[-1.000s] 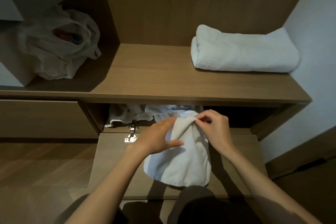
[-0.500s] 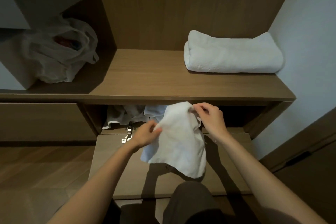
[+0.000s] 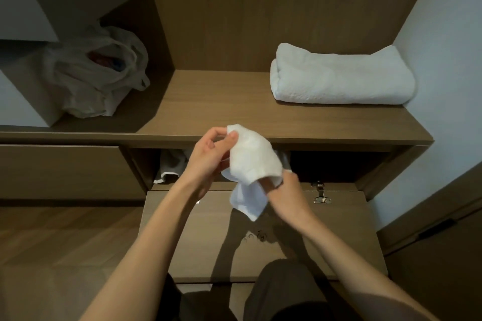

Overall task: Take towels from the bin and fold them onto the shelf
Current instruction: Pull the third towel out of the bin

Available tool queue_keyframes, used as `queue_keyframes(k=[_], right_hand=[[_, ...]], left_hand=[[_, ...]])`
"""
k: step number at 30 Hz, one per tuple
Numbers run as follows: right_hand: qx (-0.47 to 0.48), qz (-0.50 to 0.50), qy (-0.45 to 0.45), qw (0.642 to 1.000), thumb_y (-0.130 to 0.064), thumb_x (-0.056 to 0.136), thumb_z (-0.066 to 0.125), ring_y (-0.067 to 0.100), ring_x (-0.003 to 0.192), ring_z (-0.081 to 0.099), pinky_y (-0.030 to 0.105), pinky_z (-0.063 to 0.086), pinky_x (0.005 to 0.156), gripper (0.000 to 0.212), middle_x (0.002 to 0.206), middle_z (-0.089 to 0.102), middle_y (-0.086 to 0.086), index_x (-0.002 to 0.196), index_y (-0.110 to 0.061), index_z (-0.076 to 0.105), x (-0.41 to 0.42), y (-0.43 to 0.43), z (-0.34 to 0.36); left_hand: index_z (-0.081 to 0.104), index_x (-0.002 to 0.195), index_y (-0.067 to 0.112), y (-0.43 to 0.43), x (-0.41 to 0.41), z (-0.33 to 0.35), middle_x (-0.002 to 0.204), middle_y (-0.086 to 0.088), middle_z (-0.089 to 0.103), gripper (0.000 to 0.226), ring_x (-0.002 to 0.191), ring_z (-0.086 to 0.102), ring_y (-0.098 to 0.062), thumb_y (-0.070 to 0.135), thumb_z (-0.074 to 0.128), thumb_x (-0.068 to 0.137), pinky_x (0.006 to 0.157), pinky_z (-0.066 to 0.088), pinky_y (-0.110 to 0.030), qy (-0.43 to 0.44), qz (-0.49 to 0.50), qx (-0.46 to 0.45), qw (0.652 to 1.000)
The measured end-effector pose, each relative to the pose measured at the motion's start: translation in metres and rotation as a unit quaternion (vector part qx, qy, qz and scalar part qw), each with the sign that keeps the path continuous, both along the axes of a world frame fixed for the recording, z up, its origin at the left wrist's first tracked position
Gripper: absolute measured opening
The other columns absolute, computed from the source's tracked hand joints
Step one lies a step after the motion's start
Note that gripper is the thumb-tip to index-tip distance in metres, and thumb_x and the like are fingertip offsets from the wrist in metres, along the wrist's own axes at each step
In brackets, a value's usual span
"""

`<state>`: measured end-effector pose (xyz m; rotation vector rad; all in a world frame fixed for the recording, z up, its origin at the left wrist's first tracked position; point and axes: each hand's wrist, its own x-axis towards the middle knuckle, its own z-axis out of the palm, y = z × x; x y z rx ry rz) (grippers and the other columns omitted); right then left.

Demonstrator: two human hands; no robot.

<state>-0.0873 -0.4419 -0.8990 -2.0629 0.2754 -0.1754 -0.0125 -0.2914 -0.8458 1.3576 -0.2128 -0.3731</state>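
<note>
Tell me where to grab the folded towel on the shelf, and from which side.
Probably the folded towel's rounded left end, coming from the left front: bare shelf lies there, while its right end sits by the wall. Left hand and right hand hold the small towel.

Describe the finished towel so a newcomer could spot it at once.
Find the wide wooden shelf. At its right end, beside the white wall, lies the folded white towel. Unlike the small towel gripped by the left hand and right hand below, it is thick, neatly folded and untouched.
</note>
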Motion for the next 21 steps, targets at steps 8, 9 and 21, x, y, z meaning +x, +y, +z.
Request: queue_keyframes(k=[8, 9, 21], right_hand=[[-0.204, 0.009, -0.127, 0.971, -0.016, 0.100, 0.046, 0.012, 0.075, 0.060, 0.026, 0.047, 0.064, 0.019, 0.084, 0.065, -0.002, 0.102, -0.013, 0.065, 0.013, -0.061, 0.106], [-0.219, 0.016, -0.130, 0.967, -0.009, 0.097, 0.047, 0.014, 0.078, 0.060, 0.027, 0.046, 0.067, 0.019, 0.087, 0.066, 0.001, 0.100, -0.011, 0.066, 0.017, -0.065, 0.116], [-0.173, -0.018, -0.152, 0.973, -0.006, 0.091, 0.052, 0.015, 0.084, 0.060, 0.030, 0.044, 0.073, 0.020, 0.087, 0.070, 0.004, 0.090, -0.007, 0.072, 0.072, -0.079, 0.200]], left_hand=[[0.025, 0.142, 0.047, -0.002, 0.010, -0.006, 0.156, 0.011, 0.025, 0.083, 0.136, 0.033, -0.007, 0.037, 0.072, 0.075, 0.108, 0.036, -0.037, -0.150, -0.021, 0.113, 0.982], [0.018, 0.144, 0.046, -0.009, 0.008, -0.006, 0.158, 0.011, 0.020, 0.093, 0.136, 0.028, -0.004, 0.034, 0.074, 0.071, 0.108, 0.032, -0.035, -0.169, -0.040, 0.128, 0.976], [0.072, 0.090, 0.017, -0.029, 0.059, 0.050, 0.075, -0.007, 0.069, 0.020, 0.064, 0.059, -0.027, 0.015, 0.053, 0.097, 0.058, 0.045, -0.034, -0.218, 0.084, 0.147, 0.961]])
